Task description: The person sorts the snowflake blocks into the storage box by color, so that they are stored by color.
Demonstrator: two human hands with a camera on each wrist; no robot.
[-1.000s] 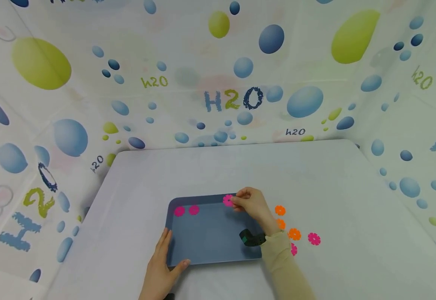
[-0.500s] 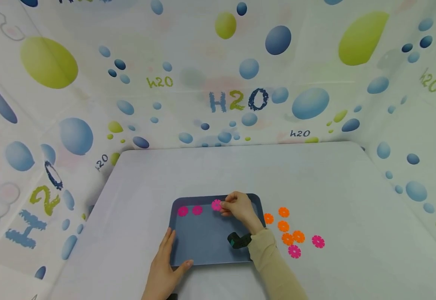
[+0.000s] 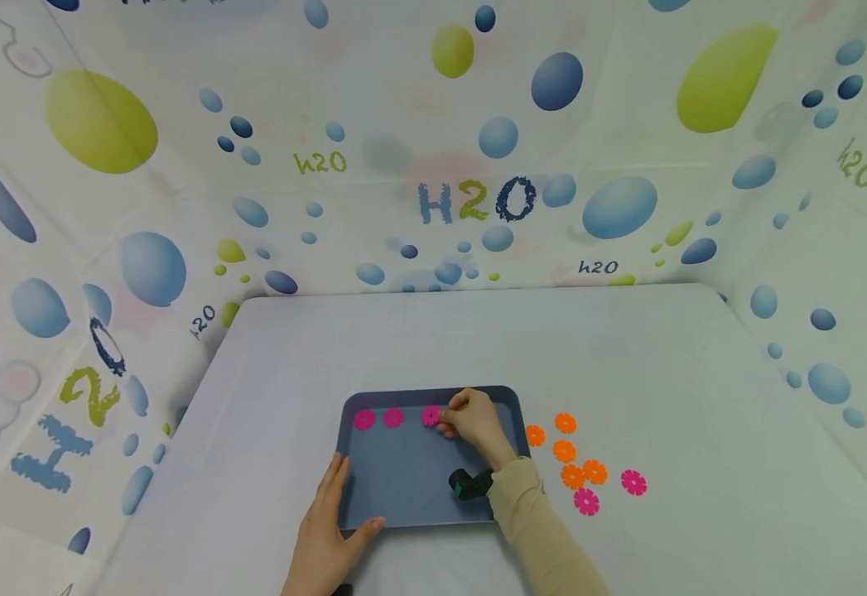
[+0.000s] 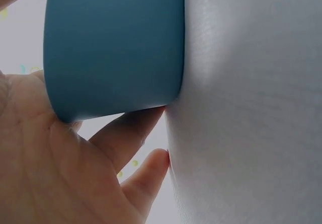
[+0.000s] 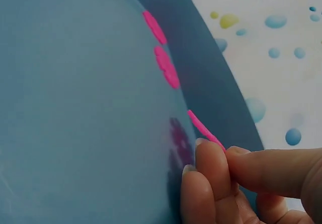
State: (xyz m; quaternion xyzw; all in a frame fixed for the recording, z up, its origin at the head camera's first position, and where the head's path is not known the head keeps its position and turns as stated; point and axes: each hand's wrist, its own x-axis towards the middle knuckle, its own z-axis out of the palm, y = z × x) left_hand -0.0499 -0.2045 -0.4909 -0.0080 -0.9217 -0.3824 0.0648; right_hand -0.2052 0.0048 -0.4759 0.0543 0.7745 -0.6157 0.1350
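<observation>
My right hand [image 3: 475,424] pinches a pink flower-shaped plastic disc [image 3: 430,415] between thumb and fingertips, over the back part of the blue-grey tray [image 3: 403,488]. In the right wrist view that disc [image 5: 204,128] stands tilted, edge-on, close over the tray floor, its reflection showing below. Two more pink discs, a left one [image 3: 363,420] and a right one [image 3: 392,417], lie flat along the tray's back wall. My left hand [image 3: 329,517] rests at the tray's front left corner, fingers along the outer left side and thumb at the front rim.
Right of the tray, several orange flower-shaped discs [image 3: 564,451] lie loose on the white tabletop [image 3: 701,397]. Two pink discs, one nearer [image 3: 585,502] and one farther right [image 3: 633,483], lie beside them. A patterned curtain [image 3: 373,99] surrounds the table.
My right hand has carried the pink disc leftward, then lowered it toward the tray floor beside the two other pink discs. The left hand stays at the corner; the view has shifted slightly.
</observation>
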